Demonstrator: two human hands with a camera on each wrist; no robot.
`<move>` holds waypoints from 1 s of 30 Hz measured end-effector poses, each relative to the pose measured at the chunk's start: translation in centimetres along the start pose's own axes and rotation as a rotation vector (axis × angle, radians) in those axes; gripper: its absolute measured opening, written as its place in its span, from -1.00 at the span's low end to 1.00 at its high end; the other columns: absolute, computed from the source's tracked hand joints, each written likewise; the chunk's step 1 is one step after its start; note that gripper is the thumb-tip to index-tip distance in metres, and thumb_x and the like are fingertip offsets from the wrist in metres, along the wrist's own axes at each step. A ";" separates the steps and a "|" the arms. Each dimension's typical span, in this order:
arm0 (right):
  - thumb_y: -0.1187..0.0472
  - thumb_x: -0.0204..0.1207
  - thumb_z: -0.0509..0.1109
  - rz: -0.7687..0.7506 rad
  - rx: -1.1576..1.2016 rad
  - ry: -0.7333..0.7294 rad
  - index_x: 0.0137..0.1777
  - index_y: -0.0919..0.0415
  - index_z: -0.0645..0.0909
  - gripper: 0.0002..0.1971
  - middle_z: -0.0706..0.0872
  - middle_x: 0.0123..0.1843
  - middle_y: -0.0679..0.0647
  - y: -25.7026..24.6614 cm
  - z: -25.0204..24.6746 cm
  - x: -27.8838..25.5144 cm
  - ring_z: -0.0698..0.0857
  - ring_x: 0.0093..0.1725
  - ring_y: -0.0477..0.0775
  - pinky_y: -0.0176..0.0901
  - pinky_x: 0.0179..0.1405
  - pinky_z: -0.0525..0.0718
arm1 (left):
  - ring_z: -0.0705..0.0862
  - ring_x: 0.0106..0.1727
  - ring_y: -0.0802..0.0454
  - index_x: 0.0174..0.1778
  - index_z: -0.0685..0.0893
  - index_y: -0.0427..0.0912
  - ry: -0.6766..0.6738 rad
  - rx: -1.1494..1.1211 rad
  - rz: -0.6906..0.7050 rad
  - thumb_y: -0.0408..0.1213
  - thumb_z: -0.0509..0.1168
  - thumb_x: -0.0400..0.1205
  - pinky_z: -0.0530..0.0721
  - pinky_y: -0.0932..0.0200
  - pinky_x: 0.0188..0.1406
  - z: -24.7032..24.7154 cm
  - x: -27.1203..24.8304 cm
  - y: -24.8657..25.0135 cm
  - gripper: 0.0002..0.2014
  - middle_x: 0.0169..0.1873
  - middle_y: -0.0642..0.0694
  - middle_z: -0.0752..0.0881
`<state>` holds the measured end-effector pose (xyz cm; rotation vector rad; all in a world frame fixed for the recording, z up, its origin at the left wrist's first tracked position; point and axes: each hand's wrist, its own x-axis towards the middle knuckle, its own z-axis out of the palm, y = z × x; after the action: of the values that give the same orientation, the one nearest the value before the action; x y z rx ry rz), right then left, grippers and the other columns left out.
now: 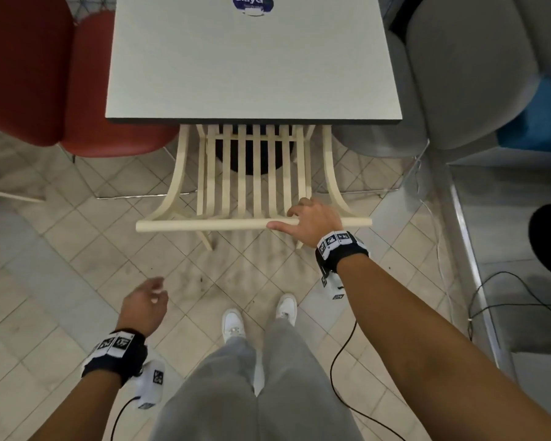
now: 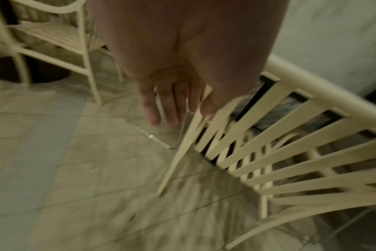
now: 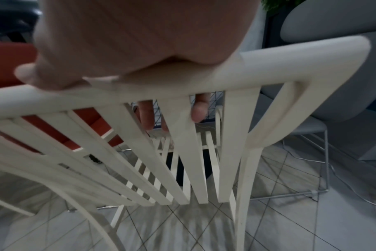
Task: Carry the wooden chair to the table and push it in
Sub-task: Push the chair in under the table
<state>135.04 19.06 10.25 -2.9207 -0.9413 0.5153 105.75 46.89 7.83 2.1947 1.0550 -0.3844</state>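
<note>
A cream wooden chair (image 1: 204, 225) with a slatted back stands on the tiled floor, its seat tucked under the near edge of the grey table (image 1: 252, 74). My right hand (image 1: 309, 219) lies over the right part of the chair's top rail (image 3: 268, 56). Its fingers (image 3: 147, 115) curl down behind the rail among the slats, and the thumb stretches along the rail. My left hand (image 1: 147, 302) hangs free over the floor, below and left of the rail, fingers (image 2: 150, 108) loose and holding nothing. In the left wrist view the chair back (image 2: 311, 118) lies to the hand's right.
A red upholstered chair (image 1: 45, 74) stands left of the table and a grey one (image 1: 458, 74) right of it. Another cream chair (image 2: 54, 39) shows in the left wrist view. My white shoes (image 1: 233, 323) stand behind the chair. Black cables (image 1: 506, 307) trail at right.
</note>
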 end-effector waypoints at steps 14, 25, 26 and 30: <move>-0.34 0.57 0.40 -0.025 0.239 0.226 0.11 0.22 0.80 -0.42 0.73 -0.01 0.09 9.2 1.3 -4.9 0.63 0.05 0.14 0.07 0.17 0.67 | 0.67 0.24 -0.20 0.19 0.79 0.06 0.166 0.407 0.424 0.46 -0.04 0.64 0.35 -0.24 0.48 -1.9 7.3 11.4 -0.32 0.11 -0.04 0.85; -0.23 0.59 0.45 0.024 0.349 0.352 0.05 0.25 0.77 -0.52 0.60 -0.01 0.10 7.0 4.8 -7.5 0.61 -0.07 0.20 0.05 0.00 0.69 | 0.63 0.01 -0.15 -0.14 0.81 0.01 0.211 0.456 0.509 0.55 0.09 0.52 0.43 -0.17 0.18 -2.2 7.4 9.5 -0.32 -0.21 0.00 0.82; -0.26 0.59 0.42 0.022 0.348 0.349 0.06 0.25 0.77 -0.49 0.60 -0.01 0.09 7.1 4.7 -7.5 0.61 -0.07 0.20 0.07 0.00 0.71 | 0.63 -0.01 -0.16 -0.17 0.80 -0.01 0.214 0.441 0.508 0.55 0.10 0.51 0.44 -0.17 0.17 -2.1 7.4 9.5 -0.32 -0.25 -0.01 0.81; -0.39 0.57 0.32 0.005 0.374 0.326 0.08 0.21 0.76 -0.39 0.60 0.01 0.07 8.3 4.5 -7.8 0.61 -0.06 0.20 0.09 0.00 0.72 | 0.62 -0.06 -0.19 -0.22 0.80 -0.01 0.219 0.422 0.495 0.55 0.12 0.49 0.47 -0.19 0.15 -1.1 6.5 9.1 -0.32 -0.36 -0.03 0.77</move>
<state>132.26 7.50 7.29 -2.5623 -0.7065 0.1791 116.88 47.30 9.28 2.8259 0.5274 -0.1493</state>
